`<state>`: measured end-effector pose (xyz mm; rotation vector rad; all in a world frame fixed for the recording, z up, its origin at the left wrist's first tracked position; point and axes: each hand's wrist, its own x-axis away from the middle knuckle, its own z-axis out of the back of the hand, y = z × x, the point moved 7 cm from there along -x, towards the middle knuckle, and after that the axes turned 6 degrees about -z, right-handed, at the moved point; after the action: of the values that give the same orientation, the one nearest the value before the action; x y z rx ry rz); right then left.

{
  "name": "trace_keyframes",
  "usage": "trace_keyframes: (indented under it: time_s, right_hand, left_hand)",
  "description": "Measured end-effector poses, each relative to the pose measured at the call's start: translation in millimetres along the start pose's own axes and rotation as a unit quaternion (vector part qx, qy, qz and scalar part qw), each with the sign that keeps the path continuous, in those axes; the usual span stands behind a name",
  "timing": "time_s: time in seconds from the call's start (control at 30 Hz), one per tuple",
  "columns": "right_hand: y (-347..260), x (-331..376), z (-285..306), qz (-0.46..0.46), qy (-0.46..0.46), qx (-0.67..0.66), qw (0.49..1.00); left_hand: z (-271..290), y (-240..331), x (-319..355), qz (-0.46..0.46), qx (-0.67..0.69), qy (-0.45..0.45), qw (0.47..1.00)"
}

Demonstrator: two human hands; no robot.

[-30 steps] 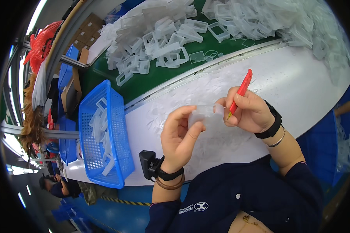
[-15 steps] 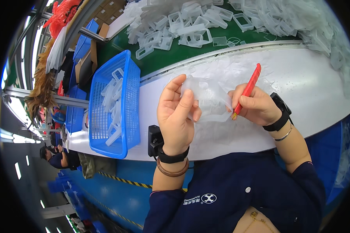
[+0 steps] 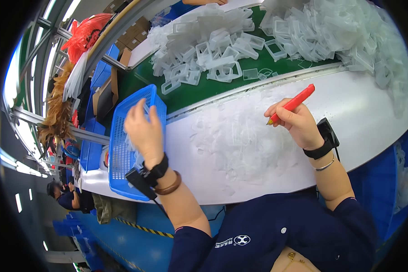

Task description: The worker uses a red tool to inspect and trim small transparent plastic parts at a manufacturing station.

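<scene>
My left hand (image 3: 143,131) hovers over the blue mesh basket (image 3: 118,158), fingers spread, with a clear plastic piece just under them; I cannot tell whether it still grips the piece. My right hand (image 3: 292,122) holds a red pen-shaped tool (image 3: 294,103) by its lower end, tip down, above the white table (image 3: 358,113). Thin clear plastic scraps (image 3: 240,140) lie scattered on the table between both hands. The basket holds several clear plastic frames.
A green belt (image 3: 186,93) behind the table carries heaps of translucent rectangular frames (image 3: 213,50), with a bigger heap (image 3: 344,36) at the right. Blue crates, a feather duster (image 3: 54,118) and red bags stand at the left. Another person (image 3: 61,195) sits at lower left.
My left hand has swung left from the middle of the table to the blue basket, taking the clear piece along. My right hand with the red tool has stayed over the table.
</scene>
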<state>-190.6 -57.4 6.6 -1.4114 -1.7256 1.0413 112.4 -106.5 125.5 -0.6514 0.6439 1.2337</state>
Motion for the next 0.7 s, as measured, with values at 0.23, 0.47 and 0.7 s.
trace_keyframes:
  time_s: [0.23, 0.47, 0.7]
  right_hand:
    - [-3, 0, 13, 0.056, 0.081, 0.062, 0.993]
    - [-5, 2, 25, 0.074, 0.110, 0.079, 0.988]
    - [-51, 17, 10, 0.254, 0.134, 0.243, 0.927]
  left_hand:
    - [-180, 65, -27, 0.178, 0.346, -0.164, 0.907]
    - [-206, 80, -35, 0.196, 0.656, -0.045, 0.728]
    - [-84, 132, 7, 0.188, 0.820, -0.136, 0.524]
